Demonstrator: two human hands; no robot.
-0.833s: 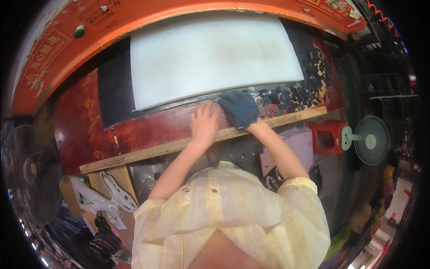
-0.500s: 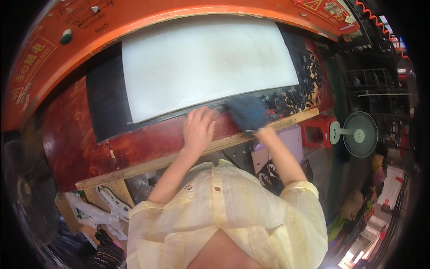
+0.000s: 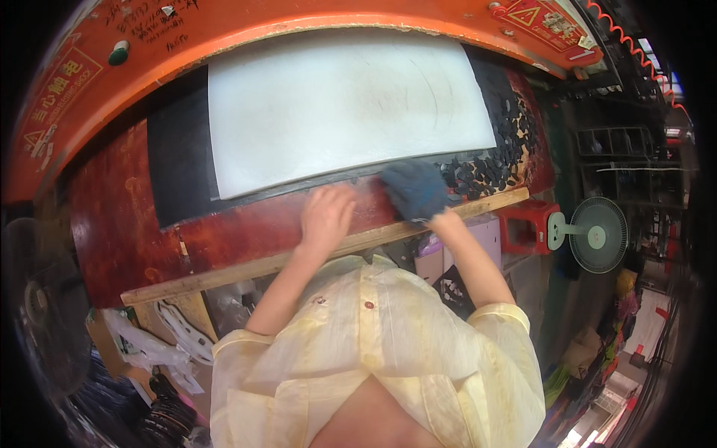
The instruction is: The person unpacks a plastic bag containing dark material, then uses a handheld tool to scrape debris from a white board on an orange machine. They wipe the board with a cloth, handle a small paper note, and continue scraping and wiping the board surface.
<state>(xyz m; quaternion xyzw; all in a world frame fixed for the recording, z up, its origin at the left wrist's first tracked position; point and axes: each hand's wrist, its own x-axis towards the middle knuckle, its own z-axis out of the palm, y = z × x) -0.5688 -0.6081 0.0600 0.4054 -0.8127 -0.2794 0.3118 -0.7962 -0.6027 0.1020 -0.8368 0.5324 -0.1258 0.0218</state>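
Observation:
My bare left hand is over the dark red tabletop, its fingers stretched forward and somewhat blurred, with nothing visible in it. Beside it, my right hand wears a dark blue glove and is at the near edge of a large white board. The glove's fingers are bent out of sight, so whether they grip anything is unclear. Under the board a black sheet sticks out at the left and along the near edge. Small black cut pieces lie heaped right of the glove.
A wooden strip edges the table in front of me. Behind the board stands an orange machine body. A red stool and a fan are at the right. Plastic bags and boards lie below left.
My left hand has drawn back slightly from the board's near edge. The gloved right hand stays near the same place. The whole view has shifted slightly.

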